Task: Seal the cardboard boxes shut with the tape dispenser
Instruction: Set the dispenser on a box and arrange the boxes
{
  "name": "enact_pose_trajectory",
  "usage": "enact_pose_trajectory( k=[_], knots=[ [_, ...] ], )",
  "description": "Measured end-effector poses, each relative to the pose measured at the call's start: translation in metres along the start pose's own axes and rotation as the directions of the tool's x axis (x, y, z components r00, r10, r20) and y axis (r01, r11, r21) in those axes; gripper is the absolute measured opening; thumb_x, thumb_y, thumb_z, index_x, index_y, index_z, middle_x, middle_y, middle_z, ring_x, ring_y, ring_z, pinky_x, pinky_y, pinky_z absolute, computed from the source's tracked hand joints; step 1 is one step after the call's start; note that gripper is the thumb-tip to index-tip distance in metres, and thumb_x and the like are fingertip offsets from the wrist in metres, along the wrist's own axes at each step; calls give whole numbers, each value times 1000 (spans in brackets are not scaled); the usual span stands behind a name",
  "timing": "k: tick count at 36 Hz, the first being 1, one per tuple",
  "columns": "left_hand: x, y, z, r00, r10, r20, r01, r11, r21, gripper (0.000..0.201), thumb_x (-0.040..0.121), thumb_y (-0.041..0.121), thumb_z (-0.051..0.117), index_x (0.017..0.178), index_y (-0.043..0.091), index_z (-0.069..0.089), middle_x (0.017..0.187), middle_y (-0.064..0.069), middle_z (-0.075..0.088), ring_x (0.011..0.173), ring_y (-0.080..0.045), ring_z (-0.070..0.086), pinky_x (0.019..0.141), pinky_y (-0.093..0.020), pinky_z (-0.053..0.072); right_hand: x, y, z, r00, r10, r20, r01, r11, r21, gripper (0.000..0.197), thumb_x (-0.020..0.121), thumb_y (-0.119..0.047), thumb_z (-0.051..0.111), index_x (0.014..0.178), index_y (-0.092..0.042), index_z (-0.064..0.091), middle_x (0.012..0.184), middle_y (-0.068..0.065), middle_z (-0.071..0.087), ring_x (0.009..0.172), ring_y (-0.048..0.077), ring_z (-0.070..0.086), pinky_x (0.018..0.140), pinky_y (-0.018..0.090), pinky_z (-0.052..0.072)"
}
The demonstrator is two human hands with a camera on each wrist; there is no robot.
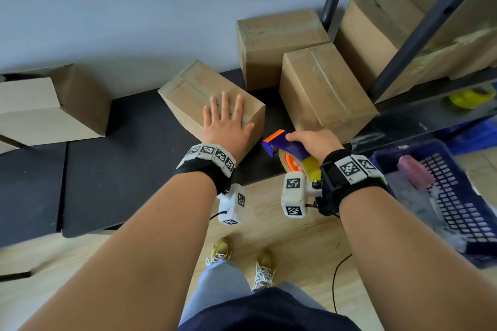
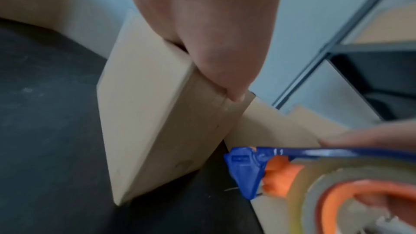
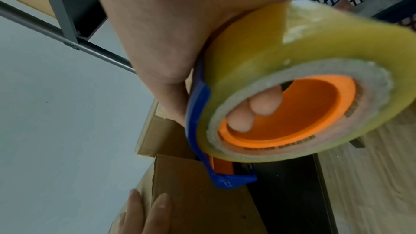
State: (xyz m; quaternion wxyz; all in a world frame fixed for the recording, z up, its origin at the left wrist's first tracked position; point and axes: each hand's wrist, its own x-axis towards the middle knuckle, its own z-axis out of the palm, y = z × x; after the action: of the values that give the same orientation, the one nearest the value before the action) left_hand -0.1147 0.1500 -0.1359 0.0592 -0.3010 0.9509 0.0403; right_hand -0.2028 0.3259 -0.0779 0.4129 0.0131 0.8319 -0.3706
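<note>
A closed cardboard box [image 1: 188, 88] lies askew on the black mat [image 1: 129, 158] in front of me. My left hand [image 1: 227, 121] rests flat on its top with the fingers spread; the left wrist view shows the thumb [image 2: 227, 81] at the box's [image 2: 146, 122] upper edge. My right hand [image 1: 313, 140] grips a blue and orange tape dispenser [image 1: 282, 146] with a yellowish tape roll [image 3: 281, 63], just right of the box and off its surface. Fingertips [image 3: 252, 111] show inside the roll's orange core. The dispenser's blue nose [image 3: 227, 181] hovers over the box's corner [image 3: 191, 195].
Two more taped boxes [image 1: 277, 43] [image 1: 322, 88] stand close behind the dispenser, another box [image 1: 40, 107] sits at the far left. A dark metal rack [image 1: 419, 27] with a box on it rises at the right. A blue basket [image 1: 443, 191] sits on the wood floor by my right arm.
</note>
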Motion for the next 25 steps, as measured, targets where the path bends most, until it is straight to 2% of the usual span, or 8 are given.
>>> enact_pose_trajectory(
  k=[1,5,11,13,16,19,22,25],
  knots=[
    [0,0,0,1000,10,2,-10,1000,11,67,100,54,17,153,25,-9,160,-9,-14,146,-34,-14,119,-48,-5,-1,0,0,1000,7,4,-7,1000,1,37,84,-36,75,83,0,67,76,17,74,66,29,69,69,34,58],
    [5,2,-1,999,3,34,-2,1000,-9,64,100,53,15,153,28,-11,160,-8,-15,146,-34,-15,119,-49,-5,-7,0,1,1000,4,0,-4,1000,1,40,82,-37,76,85,2,69,82,23,75,74,33,72,86,44,59],
    [6,-6,-12,997,-2,76,14,988,-156,62,98,59,10,154,33,1,161,0,-8,148,-25,-10,119,-44,-3,-4,-5,2,998,-41,-54,40,999,-17,47,76,-48,78,91,-4,69,90,15,76,91,32,73,95,44,56],
    [9,-14,-21,999,-52,13,53,959,-278,54,102,44,18,153,29,15,161,1,7,148,-24,5,118,-42,7,-4,-9,4,995,-69,-74,70,997,17,48,70,-50,78,88,-6,72,90,15,75,92,33,72,96,48,55],
    [17,-30,-26,985,-106,-133,52,933,-357,51,98,17,34,148,19,34,154,-3,30,140,-27,26,115,-40,21,-14,-22,4,986,-128,-111,136,988,69,37,79,-46,76,84,-10,73,92,13,75,95,30,69,97,45,52],
    [25,-44,-26,979,-133,-157,77,944,-320,53,97,17,37,149,19,31,157,-4,23,144,-27,19,118,-42,16,-17,-35,4,970,-181,-161,198,975,99,36,80,-44,75,86,-9,73,93,11,73,95,29,68,92,42,51],
    [30,-59,-22,993,-107,-58,94,979,-182,56,101,36,27,154,23,11,162,-3,-1,148,-25,-5,119,-45,-3,-18,-49,8,954,-206,-218,238,962,135,40,78,-44,75,90,-6,72,95,13,73,91,28,67,85,40,53],
    [31,-71,-12,997,-60,54,65,992,-111,60,101,50,13,154,27,-4,161,-1,-11,147,-23,-13,119,-46,-6,-18,-62,13,944,-218,-249,269,943,195,33,82,-39,75,82,-7,68,73,6,66,54,9,63,46,16,46]
  ],
)
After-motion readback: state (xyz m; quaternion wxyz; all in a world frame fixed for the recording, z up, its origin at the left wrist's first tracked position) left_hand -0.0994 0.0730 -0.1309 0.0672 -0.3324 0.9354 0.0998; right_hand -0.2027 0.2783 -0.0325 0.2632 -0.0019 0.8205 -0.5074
